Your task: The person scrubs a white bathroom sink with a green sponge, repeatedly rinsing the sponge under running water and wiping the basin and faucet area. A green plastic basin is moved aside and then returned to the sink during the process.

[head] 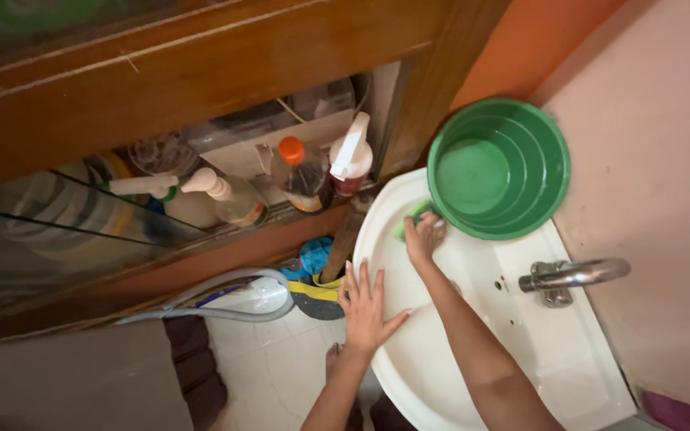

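Counting: one white sink, one green bucket, one chrome tap, one green sponge, two hands, both the person's own. On the shelf far left behind glass: about four bottles showing clearly, more blurred shapes behind them that I can't count. Packages: a white spray bottle with a dark red band is standing nearest the sink; just left of it a clear bottle with an orange cap and a dark label; further left a pale pump bottle with a yellowish label; then a white-necked bottle lying across. Bucket is sitting on the sink's far rim, upright. Tap is sitting on the right rim, spout pointing right in frame. Right hand is pressing down on the sponge at the far left of the basin, just beside the bucket; fingers together, flat over it, sponge poking out beyond and left of the fingertips. Left hand is lying flat on the sink's left rim, fingers spread, holding nothing. One grey hose is looping on the tiled floor left of the sink.
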